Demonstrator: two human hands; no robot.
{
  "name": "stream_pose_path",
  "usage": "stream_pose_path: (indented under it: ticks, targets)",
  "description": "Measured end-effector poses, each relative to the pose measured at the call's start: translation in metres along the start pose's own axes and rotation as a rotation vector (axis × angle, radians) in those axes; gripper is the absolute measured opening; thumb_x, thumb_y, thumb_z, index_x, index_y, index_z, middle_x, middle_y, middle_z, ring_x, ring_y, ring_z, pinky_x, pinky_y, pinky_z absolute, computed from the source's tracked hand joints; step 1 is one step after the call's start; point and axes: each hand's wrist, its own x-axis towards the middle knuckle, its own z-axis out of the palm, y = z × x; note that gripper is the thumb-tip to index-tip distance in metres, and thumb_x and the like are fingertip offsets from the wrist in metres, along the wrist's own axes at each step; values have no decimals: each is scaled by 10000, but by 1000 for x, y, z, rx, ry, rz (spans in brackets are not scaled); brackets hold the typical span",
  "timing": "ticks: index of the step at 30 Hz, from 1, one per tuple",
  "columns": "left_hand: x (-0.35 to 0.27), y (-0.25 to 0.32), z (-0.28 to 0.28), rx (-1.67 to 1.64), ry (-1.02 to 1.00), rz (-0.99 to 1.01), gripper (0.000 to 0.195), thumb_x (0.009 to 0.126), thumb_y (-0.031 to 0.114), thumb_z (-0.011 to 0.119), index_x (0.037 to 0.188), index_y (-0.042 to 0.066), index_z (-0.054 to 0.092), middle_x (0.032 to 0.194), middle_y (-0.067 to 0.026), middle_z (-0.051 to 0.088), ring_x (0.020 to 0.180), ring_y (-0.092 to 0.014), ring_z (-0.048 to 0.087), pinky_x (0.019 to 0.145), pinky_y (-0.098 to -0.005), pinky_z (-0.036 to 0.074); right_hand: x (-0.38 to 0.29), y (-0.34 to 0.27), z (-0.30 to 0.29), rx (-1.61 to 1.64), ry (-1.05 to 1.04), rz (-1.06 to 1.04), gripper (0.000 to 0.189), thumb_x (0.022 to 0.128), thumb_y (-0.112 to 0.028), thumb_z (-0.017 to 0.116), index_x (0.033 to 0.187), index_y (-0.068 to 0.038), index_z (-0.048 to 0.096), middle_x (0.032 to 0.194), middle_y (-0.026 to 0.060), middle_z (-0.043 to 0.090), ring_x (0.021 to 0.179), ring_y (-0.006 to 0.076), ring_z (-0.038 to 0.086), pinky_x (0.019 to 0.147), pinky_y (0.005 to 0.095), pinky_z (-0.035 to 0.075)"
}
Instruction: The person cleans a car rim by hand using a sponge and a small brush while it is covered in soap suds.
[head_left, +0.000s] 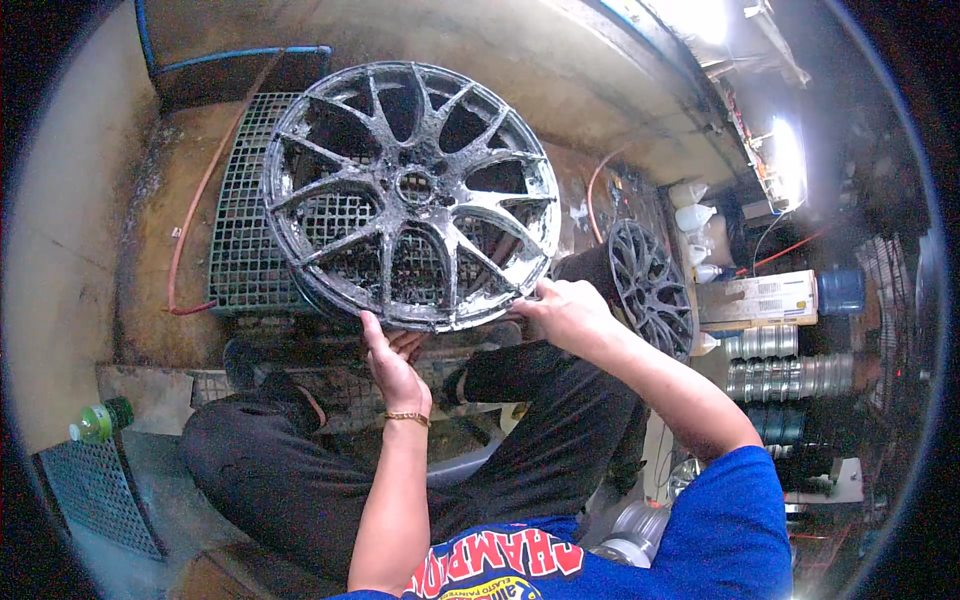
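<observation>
A multi-spoke alloy car wheel (415, 186) is face up before me, its dark coating patchy, with bright bare metal showing on the spokes and lip. It is held over a green plastic grating (247, 217), part of which shows through the spokes. My left hand (397, 375) grips the near edge from below, thumb up at the rim and fingers partly hidden underneath. At the near right edge, my right hand (566, 307) pinches the rim between thumb and fingers.
A second dark wheel (651, 289) stands at the right. Behind it are white plastic jugs (694, 217), a cardboard box (757, 298) and stacked wheels (795, 377). A reddish hose (202, 195) runs along the left of the basin. A green bottle (97, 422) sits at lower left.
</observation>
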Motion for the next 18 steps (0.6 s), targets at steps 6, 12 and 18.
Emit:
stream_pose_path:
  ticks: [6, 12, 18]
  targets:
    - [3, 0, -3, -5, -17, -2, 640, 892, 653, 480, 1057, 51, 617, 890, -90, 682, 799, -190, 644, 759, -321, 461, 8, -18, 6, 22, 16, -11, 382, 791, -150, 602, 1162, -235, 642, 942, 103, 603, 864, 253, 666, 682, 388, 548]
    - [1, 2, -3, 51, -1, -29, 671, 860, 699, 483, 1011, 61, 628, 861, -73, 672, 798, -174, 626, 758, -308, 390, 2, 4, -4, -1, 38, 53, 344, 814, -139, 569, 1127, -250, 662, 923, 100, 612, 850, 258, 668, 680, 388, 552]
    - [2, -1, -2, 57, 10, -28, 685, 843, 727, 473, 985, 76, 631, 837, -53, 656, 789, -170, 610, 760, -312, 381, -1, 21, 8, -51, 29, 111, 344, 761, -170, 632, 1083, -270, 698, 847, 89, 625, 769, 259, 680, 665, 381, 554]
